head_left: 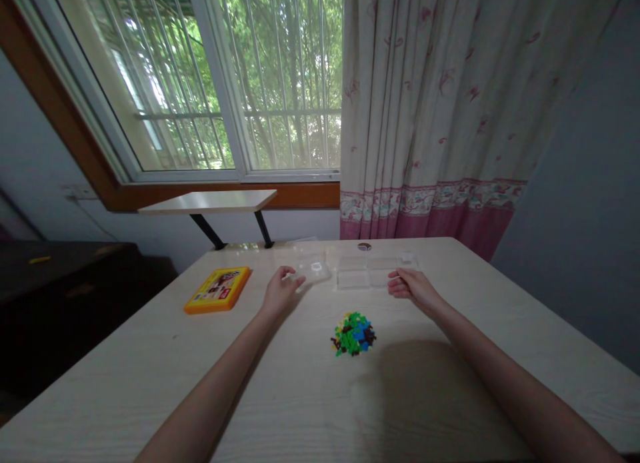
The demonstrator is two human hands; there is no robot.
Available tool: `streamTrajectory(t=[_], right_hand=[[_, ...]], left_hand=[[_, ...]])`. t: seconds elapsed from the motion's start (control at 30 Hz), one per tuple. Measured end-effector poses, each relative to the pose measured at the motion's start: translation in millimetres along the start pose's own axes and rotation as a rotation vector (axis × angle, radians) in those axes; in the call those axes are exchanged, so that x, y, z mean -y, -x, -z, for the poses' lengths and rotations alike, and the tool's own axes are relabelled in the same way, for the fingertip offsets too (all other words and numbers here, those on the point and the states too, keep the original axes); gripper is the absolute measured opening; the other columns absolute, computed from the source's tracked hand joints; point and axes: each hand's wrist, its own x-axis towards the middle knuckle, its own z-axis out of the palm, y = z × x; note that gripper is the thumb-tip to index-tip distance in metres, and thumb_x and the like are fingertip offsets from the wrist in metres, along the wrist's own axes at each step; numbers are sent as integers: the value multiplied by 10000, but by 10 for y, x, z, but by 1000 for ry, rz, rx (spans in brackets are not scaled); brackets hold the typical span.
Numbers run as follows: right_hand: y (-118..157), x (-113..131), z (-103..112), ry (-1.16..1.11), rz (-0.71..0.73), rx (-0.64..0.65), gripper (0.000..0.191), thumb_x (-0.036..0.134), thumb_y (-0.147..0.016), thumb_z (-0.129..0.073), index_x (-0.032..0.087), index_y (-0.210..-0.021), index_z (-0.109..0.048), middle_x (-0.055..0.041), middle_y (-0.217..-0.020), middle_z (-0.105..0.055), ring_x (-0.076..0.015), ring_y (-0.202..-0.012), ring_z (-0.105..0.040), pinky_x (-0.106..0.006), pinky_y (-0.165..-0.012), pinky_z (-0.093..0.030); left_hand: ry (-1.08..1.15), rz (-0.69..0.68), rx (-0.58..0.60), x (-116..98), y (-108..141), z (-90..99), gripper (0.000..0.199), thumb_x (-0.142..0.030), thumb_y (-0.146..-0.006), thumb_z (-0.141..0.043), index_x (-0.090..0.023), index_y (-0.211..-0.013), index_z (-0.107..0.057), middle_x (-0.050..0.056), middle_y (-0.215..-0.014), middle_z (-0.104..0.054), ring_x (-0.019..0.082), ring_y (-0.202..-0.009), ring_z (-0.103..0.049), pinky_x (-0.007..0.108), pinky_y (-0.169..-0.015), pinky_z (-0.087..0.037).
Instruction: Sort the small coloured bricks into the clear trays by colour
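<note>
A small heap of green, blue, yellow and dark brown pieces (353, 334) lies on the pale wooden table (300, 396). Beyond it stand clear plastic compartments (353, 279) in rows, hard to make out. My right hand (409, 285) is at their near right side, fingers slightly curled and apart, with nothing visible in it. To the left of the compartments is another clear plastic container (315, 268). Beside that container, my left hand (283, 287) has its thumb and fingers apart, and no object shows between them.
An orange and yellow box (218, 290) lies at the table's left. Behind it, a raised white shelf (215, 202) stands on black legs. A small round disc (365, 247) is near the back edge. The curtain (410, 116) hangs behind the table, and a dark cabinet (65, 303) is at far left.
</note>
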Motion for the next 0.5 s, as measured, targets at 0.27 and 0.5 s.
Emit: streamTrajectory(t=[0.27, 0.5], right_hand=[[-198, -2, 602, 245, 344, -267, 316, 427, -725, -508, 123, -731, -596, 14, -470, -515, -72, -367, -437, -175, -354, -312], [-248, -56, 1011, 731, 381, -603, 357, 381, -757, -399, 126, -744, -647, -39, -541, -587, -143, -511, -541, -242, -513, -381]], left_hand=[[-543, -263, 214, 118, -92, 101, 288, -403, -674, -567, -159, -823, -535, 17, -734, -570, 171, -738, -534, 289, -703, -412], [-660, -367, 134, 138, -50, 66, 194, -273, -739, -484, -166, -809, -630, 88, -948, -563, 207, -931, -520, 323, -848, -388]])
